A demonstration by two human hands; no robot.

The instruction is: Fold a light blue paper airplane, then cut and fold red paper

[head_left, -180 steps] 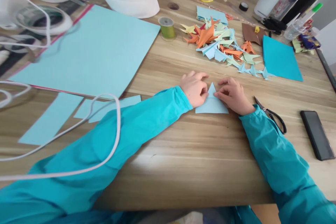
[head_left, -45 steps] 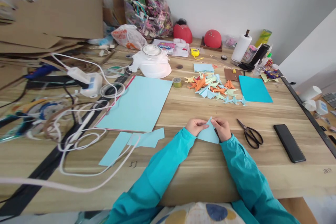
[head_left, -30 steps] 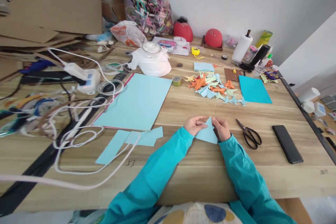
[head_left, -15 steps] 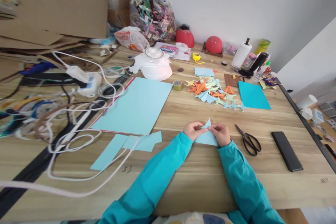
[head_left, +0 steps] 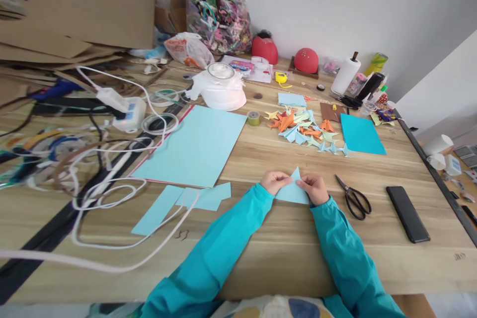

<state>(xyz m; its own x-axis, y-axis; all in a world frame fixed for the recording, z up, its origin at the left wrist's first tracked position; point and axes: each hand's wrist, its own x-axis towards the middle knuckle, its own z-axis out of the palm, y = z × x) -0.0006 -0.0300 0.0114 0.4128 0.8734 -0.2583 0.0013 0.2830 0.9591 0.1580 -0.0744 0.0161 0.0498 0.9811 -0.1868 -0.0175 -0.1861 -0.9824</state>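
Note:
A light blue piece of paper (head_left: 292,194), folded to a point at its far end, lies on the table between my hands. My left hand (head_left: 275,182) pinches its left side with thumb and fingers. On the other side my right hand (head_left: 315,189) grips the paper's right edge the same way. Black-handled scissors (head_left: 354,198) rest just right of my right hand, points facing away from me. Beyond both hands lies a heap of folded paper figures (head_left: 298,128) in orange, pale green, yellow and light blue.
Large light blue sheets (head_left: 197,144) and cut strips (head_left: 158,208) lie to the left, with a white cable (head_left: 108,246) looping beside them. A phone (head_left: 407,214) is at the right. Farther back are a teal sheet (head_left: 362,134), a tape roll (head_left: 253,119) and a light blue paper stack (head_left: 291,100).
My fingers have drawn slightly apart along the paper's sides, so more of its middle shows. The whole view has shifted a little; other things stay in place.

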